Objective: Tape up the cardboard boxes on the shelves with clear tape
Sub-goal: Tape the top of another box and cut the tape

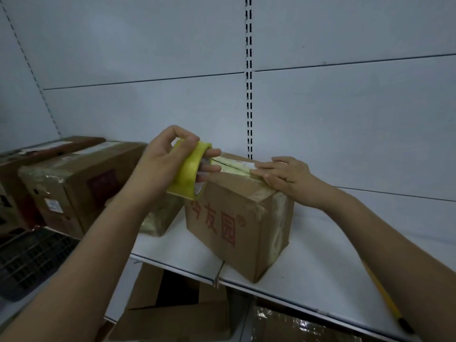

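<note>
Taped cardboard boxes at 9 o'clock on the white shelf, left hand curled around the yellowish tape roll, red-printed cardboard box at centre, right hand at 3 o'clock, fingers flat pressing the tape strip onto its top.

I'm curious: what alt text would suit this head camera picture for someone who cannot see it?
A person's left hand grips a yellowish tape roll above a cardboard box on a white shelf, while the right hand presses the tape strip flat on its top. More boxes stand to the left.
</note>
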